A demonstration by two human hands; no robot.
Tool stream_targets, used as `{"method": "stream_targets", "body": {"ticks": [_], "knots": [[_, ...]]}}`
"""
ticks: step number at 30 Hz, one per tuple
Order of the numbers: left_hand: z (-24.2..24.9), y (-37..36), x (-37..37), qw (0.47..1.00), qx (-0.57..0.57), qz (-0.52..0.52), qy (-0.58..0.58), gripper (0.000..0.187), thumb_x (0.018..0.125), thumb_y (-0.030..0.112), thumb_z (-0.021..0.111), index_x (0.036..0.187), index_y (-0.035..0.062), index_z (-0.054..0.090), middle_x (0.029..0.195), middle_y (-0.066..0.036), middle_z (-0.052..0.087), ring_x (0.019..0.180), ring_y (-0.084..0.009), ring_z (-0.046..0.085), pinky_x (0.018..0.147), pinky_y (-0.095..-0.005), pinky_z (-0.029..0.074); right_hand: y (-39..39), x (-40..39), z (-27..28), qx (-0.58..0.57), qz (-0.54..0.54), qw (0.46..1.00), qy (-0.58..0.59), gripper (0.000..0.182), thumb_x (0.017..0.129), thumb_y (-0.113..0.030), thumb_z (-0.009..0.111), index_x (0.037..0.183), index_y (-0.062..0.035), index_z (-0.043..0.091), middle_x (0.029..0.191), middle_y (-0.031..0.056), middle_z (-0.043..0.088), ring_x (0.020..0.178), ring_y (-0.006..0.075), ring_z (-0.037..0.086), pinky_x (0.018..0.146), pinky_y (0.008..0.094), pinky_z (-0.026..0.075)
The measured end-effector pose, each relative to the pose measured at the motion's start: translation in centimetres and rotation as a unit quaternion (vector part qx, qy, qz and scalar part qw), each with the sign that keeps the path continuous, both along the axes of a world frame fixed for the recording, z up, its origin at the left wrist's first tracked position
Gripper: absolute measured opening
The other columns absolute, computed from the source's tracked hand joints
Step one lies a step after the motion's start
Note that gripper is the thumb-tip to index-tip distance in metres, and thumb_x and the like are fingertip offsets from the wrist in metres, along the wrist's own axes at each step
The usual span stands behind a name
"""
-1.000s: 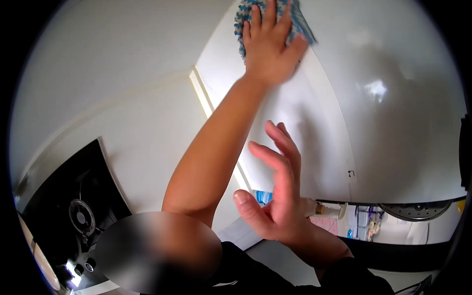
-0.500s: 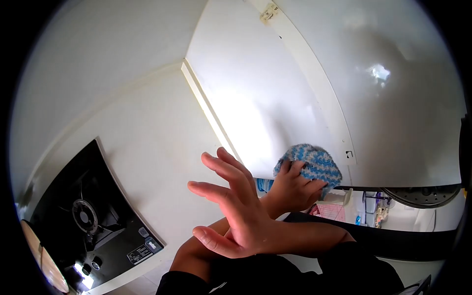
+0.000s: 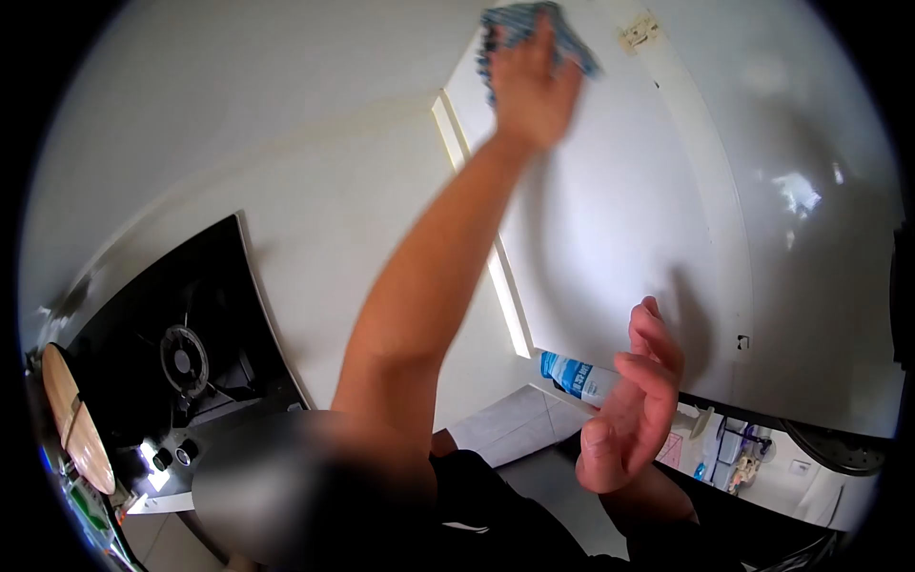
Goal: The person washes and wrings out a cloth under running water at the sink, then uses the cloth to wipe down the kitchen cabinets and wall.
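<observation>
My left hand is at the top of the view, its fingers spread over a blue-and-grey fuzzy cleaning cloth. The cloth lies against a white glossy panel, near its upper left edge. My left arm is stretched long, and the hand is slightly blurred. Lower down on the right, my right hand is raised in front of the same panel. Its fingers are loosely curved and apart, with nothing in them. A blue-and-white labelled package shows just left of the right hand, partly behind it.
A black gas hob with a round burner is set in the pale surface at left, with a wooden round board beside it. At lower right, below the panel, are a dark round perforated disc and several small household items.
My left hand has swept the cloth from the panel's lower part up to its top left. My right hand has moved right, and the arms are no longer crossed. The view has shifted.
</observation>
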State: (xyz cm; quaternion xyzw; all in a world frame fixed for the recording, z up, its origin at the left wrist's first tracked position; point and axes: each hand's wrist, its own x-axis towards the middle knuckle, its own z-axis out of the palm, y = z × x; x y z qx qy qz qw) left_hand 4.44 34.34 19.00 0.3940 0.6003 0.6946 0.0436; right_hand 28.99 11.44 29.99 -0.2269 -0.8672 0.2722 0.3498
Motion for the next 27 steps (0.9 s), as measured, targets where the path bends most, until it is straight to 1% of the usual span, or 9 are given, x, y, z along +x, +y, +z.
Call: {"method": "stream_targets", "body": {"ticks": [1, 3, 5, 12, 16, 19, 20, 22, 27], "knots": [[-1.8, 1.5, -2.6, 0.997, -0.068, 0.004, -0.020, 0.059, 0.101, 0.030, 0.047, 0.149, -0.0056, 0.047, 0.139, -0.032, 0.055, 0.131, -0.0472, 0.048, 0.116, -0.0536, 0.035, 0.1, 0.4, -0.1, -0.005, -0.002, 1.000, -0.003, 0.047, 0.092, -0.030, 0.063, 0.127, -0.0004, 0.055, 0.147, 0.0285, 0.044, 0.144, 0.0409, 0.037, 0.124, 0.0590, 0.024], [-8.8, 4.2, -4.5, 0.995, 0.099, -0.002, -0.001, 0.071, 0.099, 0.037, 0.050, 0.159, 0.0015, 0.037, 0.159, -0.026, 0.040, 0.152, -0.0513, 0.022, 0.126, -0.0583, 0.013, 0.0, 1.3, -0.2, -0.009, -0.007, 0.999, -0.036, 0.047, 0.092, -0.029, 0.063, 0.128, -0.0007, 0.054, 0.147, 0.0282, 0.043, 0.145, 0.0413, 0.035, 0.124, 0.0590, 0.024], [-10.6, 2.4, -2.5, 0.998, 0.045, -0.023, -0.045, 0.072, 0.099, 0.035, 0.048, 0.160, 0.0001, 0.033, 0.164, -0.027, 0.031, 0.154, -0.0505, 0.018, 0.127, -0.0555, 0.010, 0.0, 2.1, -0.4, -0.016, -0.005, 0.999, -0.041, 0.047, 0.092, -0.027, 0.062, 0.129, 0.0000, 0.053, 0.148, 0.0285, 0.042, 0.144, 0.0419, 0.036, 0.124, 0.0591, 0.024], [-18.1, -12.7, 18.8, 0.993, -0.030, -0.116, 0.002, 0.097, 0.091, 0.023, 0.059, 0.166, -0.0015, 0.003, 0.171, -0.033, -0.004, 0.157, -0.0549, -0.009, 0.126, -0.0613, -0.003, -1.1, 2.8, -3.1, -0.097, 0.035, 0.993, -0.052, 0.047, 0.096, -0.026, 0.060, 0.132, 0.0018, 0.053, 0.151, 0.0271, 0.040, 0.145, 0.0413, 0.036, 0.122, 0.0584, 0.026], [-17.8, -19.4, 30.3, 0.999, -0.003, -0.040, -0.019, 0.095, 0.098, 0.035, 0.059, 0.166, 0.0002, 0.003, 0.170, -0.034, -0.004, 0.156, -0.0557, -0.010, 0.125, -0.0631, -0.003, -1.7, 1.8, -4.2, -0.109, 0.055, 0.992, -0.038, 0.047, 0.100, -0.032, 0.060, 0.133, 0.0015, 0.054, 0.152, 0.0245, 0.041, 0.146, 0.0409, 0.036, 0.121, 0.0587, 0.029], [-14.6, -22.0, 30.5, 0.864, -0.349, -0.360, -0.038, 0.091, 0.102, 0.039, 0.056, 0.165, -0.0034, 0.005, 0.169, -0.036, -0.001, 0.156, -0.0560, -0.007, 0.126, -0.0617, -0.002, -1.9, 1.4, -4.1, -0.108, 0.052, 0.992, -0.041, 0.049, 0.101, -0.036, 0.060, 0.131, 0.0016, 0.055, 0.150, 0.0243, 0.042, 0.146, 0.0411, 0.038, 0.120, 0.0586, 0.030], [-18.3, -20.1, 33.5, 0.933, -0.173, -0.240, -0.206, 0.088, 0.102, 0.037, 0.054, 0.163, -0.0059, 0.007, 0.169, -0.036, 0.001, 0.156, -0.0557, -0.005, 0.126, -0.0602, -0.002, -1.9, 1.4, -4.1, -0.123, 0.051, 0.990, -0.035, 0.049, 0.101, -0.037, 0.059, 0.130, 0.0018, 0.055, 0.150, 0.0246, 0.042, 0.145, 0.0415, 0.038, 0.120, 0.0585, 0.030], [-19.9, -17.5, 31.9, 0.931, 0.025, -0.097, -0.351, 0.086, 0.103, 0.035, 0.053, 0.162, -0.0083, 0.008, 0.168, -0.037, 0.002, 0.156, -0.0554, -0.003, 0.127, -0.0587, -0.001, -1.2, 1.4, -4.5, -0.133, 0.057, 0.989, -0.025, 0.048, 0.101, -0.037, 0.059, 0.130, 0.0020, 0.055, 0.150, 0.0249, 0.043, 0.144, 0.0419, 0.039, 0.120, 0.0584, 0.030], [-14.3, -11.9, 15.3, 0.980, -0.074, -0.097, -0.159, 0.072, 0.101, 0.018, 0.044, 0.161, -0.0105, 0.014, 0.169, -0.031, 0.013, 0.158, -0.0484, 0.009, 0.129, -0.0479, 0.005, -0.2, 2.8, -6.0, -0.162, 0.010, 0.985, -0.061, 0.049, 0.101, -0.036, 0.056, 0.130, 0.0038, 0.054, 0.150, 0.0280, 0.041, 0.143, 0.0436, 0.039, 0.120, 0.0559, 0.030]]}}
